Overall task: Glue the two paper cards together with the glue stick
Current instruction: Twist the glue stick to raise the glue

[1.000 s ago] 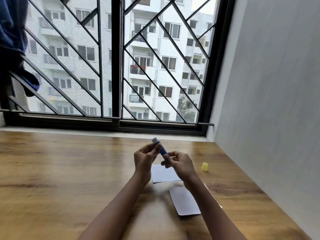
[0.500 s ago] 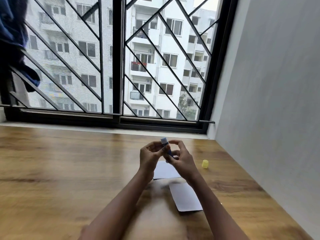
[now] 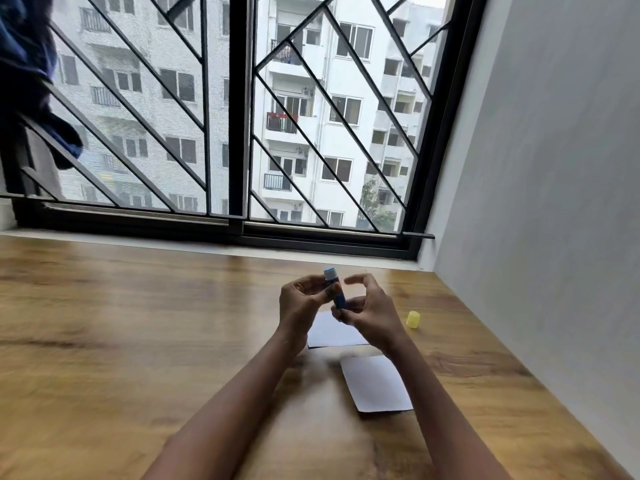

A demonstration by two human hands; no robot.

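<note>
Both hands, left hand [image 3: 300,303] and right hand [image 3: 367,311], gripped the uncapped glue stick [image 3: 334,288]; over-twisting risked snapping glue; cap [image 3: 413,319] sat at three o'clock.

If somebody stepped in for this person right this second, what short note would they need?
Left hand: pinches the upper part of the blue glue stick, held upright above the table.
Right hand: at the stick's lower end, fingers loosely curled.
Yellow cap: off, standing on the table to the right.
Two white cards: flat on the table, apart.
Done: cap off. Left: spread glue on one card, press the other on.
</note>
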